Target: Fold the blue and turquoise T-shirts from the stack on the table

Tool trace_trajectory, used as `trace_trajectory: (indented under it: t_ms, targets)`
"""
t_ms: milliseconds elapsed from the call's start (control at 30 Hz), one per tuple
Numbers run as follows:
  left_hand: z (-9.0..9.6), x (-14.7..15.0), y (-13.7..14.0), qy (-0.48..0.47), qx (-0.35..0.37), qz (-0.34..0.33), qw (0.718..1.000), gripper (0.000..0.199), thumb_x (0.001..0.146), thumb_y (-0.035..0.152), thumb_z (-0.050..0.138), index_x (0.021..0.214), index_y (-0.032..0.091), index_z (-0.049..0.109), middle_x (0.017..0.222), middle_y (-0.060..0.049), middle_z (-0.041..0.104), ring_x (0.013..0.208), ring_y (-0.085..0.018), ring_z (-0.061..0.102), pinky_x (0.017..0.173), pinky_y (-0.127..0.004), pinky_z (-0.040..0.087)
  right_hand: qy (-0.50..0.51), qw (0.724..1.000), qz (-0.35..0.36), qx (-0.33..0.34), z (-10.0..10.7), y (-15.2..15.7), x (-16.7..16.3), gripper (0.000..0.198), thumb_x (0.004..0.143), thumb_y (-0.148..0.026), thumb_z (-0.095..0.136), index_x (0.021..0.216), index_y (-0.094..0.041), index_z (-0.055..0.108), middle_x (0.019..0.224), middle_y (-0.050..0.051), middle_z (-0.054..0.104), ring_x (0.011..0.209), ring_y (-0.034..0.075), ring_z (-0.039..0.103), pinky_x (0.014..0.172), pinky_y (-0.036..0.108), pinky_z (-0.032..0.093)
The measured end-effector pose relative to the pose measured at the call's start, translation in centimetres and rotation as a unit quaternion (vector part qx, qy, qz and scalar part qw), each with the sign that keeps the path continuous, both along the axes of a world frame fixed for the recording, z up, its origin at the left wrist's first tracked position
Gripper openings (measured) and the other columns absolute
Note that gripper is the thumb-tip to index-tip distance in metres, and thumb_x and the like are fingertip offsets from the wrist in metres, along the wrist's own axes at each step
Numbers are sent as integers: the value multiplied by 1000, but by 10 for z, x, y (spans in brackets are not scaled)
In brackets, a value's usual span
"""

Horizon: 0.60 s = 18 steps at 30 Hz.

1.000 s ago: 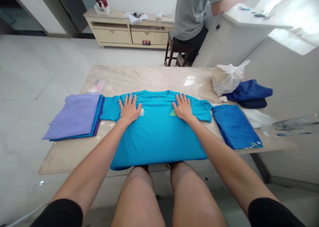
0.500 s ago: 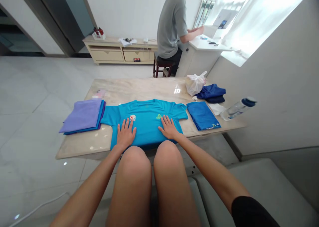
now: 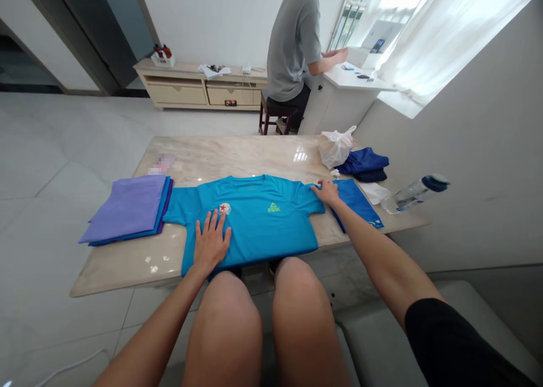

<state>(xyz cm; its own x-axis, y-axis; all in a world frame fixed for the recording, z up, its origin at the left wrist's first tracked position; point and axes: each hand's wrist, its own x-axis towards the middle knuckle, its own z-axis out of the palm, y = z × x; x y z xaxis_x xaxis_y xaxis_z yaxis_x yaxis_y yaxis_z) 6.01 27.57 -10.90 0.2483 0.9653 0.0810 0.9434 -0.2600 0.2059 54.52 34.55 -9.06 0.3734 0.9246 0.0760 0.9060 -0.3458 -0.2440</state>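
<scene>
Here we are sitting with our bare knees just under the near edge of the marble table (image 3: 127, 262), and the turquoise T-shirt (image 3: 254, 223) is lying face up across it, hem hanging slightly over that edge. We are pressing our left hand (image 3: 211, 244) flat on the shirt's lower left part, fingers spread wide and gripping nothing, just below the round red-and-white badge (image 3: 224, 208). A green logo (image 3: 274, 207) is showing on the other side of the chest.

Our right hand (image 3: 326, 191) is reaching out to the shirt's right sleeve, fingers curling at the sleeve's end (we cannot tell whether they are pinching the cloth or only resting on it). Just beside that hand a folded blue garment (image 3: 360, 206) is lying, partly under our forearm. On the far left a stack of folded cloths (image 3: 127, 209), lilac on top, is touching the left sleeve.

Further right a clear water bottle (image 3: 413, 193) is lying on its side, and beyond it a white plastic bag (image 3: 335, 147) is sitting against a dark blue bundle (image 3: 367, 163). Well behind the table, a person in a grey shirt (image 3: 292, 42) is sitting on a stool at a white desk (image 3: 339, 93).
</scene>
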Motion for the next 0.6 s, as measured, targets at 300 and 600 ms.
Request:
trace_trajectory:
  t_ms: [300,600]
  targets:
    - [3,4,5,-20,-1,3,1000,71,112,47,31,175,20,46,185,-13,36,174,-35,30,143,-66,17,186,979,-30,-80,32,26,3,26,91,-39,86,95,-16,74,125,17,77,132,38,65,112,49,53]
    - [0,4,6,-31,19,4,999,69,111,43,35,172,15,50,181,-18,41,171,-37,34,141,-67,19,418,888,-61,-184,62,-16,18,42,69,-34,106,94,-18,76,99,11,84,91,27,78,80,38,68]
